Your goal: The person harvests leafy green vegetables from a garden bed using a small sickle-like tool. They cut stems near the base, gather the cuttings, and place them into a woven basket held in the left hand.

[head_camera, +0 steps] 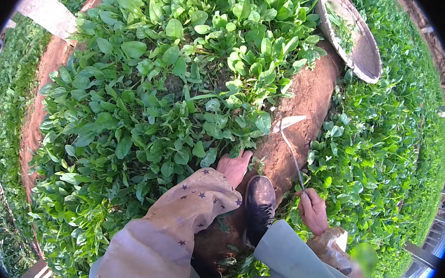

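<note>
My left hand (234,167) reaches from a star-patterned sleeve into the edge of a bed of leafy green plants (162,106). Its fingertips are partly hidden by leaves, so whether they grip a stem cannot be told. My right hand (313,211) is closed on the handle end of a small hand hoe (293,157) with a thin metal shank. The hoe's pale blade (289,123) points away from me, over the bare soil path. A small sprig (260,165) shows just right of my left hand.
A shallow woven basket (366,58) holding some greens rests at the upper right, beside the soil path (310,87). My dark shoe (259,205) stands on the path between my hands. Another leafy bed (384,153) spreads on the right. A pale post (49,10) stands at the upper left.
</note>
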`<state>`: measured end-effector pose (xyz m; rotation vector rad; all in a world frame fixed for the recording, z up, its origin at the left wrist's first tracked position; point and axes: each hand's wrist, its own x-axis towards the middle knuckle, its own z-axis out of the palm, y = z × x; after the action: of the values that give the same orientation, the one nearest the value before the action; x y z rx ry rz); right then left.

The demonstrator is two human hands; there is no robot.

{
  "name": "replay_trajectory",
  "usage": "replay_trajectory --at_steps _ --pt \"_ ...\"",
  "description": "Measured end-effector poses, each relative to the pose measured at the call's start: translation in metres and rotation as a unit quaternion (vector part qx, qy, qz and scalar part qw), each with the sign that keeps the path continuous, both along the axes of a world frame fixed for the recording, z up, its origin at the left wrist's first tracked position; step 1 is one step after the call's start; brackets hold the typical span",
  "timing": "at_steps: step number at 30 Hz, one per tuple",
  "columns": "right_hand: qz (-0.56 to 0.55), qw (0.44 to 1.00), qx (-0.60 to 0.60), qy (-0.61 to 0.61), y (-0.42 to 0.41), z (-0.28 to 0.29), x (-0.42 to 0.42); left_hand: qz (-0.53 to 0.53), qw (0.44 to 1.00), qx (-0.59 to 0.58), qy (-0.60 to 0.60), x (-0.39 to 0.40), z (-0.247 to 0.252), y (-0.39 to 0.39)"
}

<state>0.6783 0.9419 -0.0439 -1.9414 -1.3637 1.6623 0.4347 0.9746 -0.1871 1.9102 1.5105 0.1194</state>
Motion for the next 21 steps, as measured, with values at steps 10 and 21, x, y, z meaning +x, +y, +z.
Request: replay_trajectory --at_steps 10,21 --pt "0.13 0.984 0.097 -0.075 0.007 -0.063 -0.036 0.351 0.881 0.022 -0.317 -0.035 -0.043 -0.027" --pt "0.196 0.977 0.047 -0.07 0.006 -0.06 -0.037 0.44 0.795 -0.108 -0.403 -0.031 -0.036 -0.025"
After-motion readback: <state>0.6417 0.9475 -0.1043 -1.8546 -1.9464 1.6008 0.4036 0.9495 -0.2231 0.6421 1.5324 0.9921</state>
